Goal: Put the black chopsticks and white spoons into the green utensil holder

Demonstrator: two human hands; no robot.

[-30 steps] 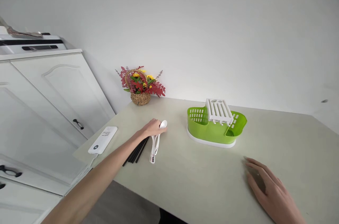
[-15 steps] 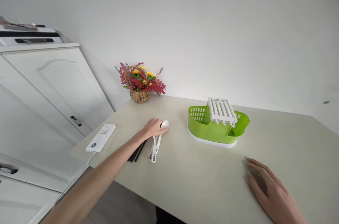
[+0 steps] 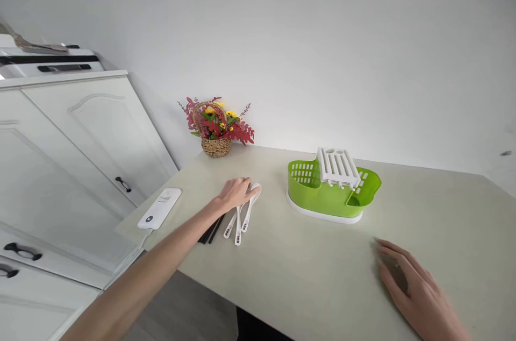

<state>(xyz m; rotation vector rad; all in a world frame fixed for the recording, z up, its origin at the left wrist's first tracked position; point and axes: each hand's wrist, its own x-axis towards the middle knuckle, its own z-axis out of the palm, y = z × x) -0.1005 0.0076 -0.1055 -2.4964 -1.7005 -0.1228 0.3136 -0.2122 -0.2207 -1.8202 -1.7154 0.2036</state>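
Observation:
My left hand (image 3: 236, 193) is over a few white spoons (image 3: 238, 225) lying on the table. Its fingers curl over the bowl ends, and the thumb presses on the rightmost spoon (image 3: 250, 209). The handles fan out toward the front edge. Beside them, partly under my left forearm, lie several black chopsticks (image 3: 212, 231). My right hand (image 3: 415, 290) rests on the tabletop at the right, fingers bent and apart from the thumb, with nothing held.
A green cutlery caddy (image 3: 322, 201) with a white slotted rack (image 3: 338, 166) stands mid-table. Behind on the left sits a wicker flower basket (image 3: 216, 147). A white power strip (image 3: 160, 207) with a cord lies near the left edge, by white cabinets (image 3: 105, 131).
The spoons have spread from a tight bunch into a fan, the rightmost one sliding right under my left thumb. The view has shifted slightly. My right hand stays in place.

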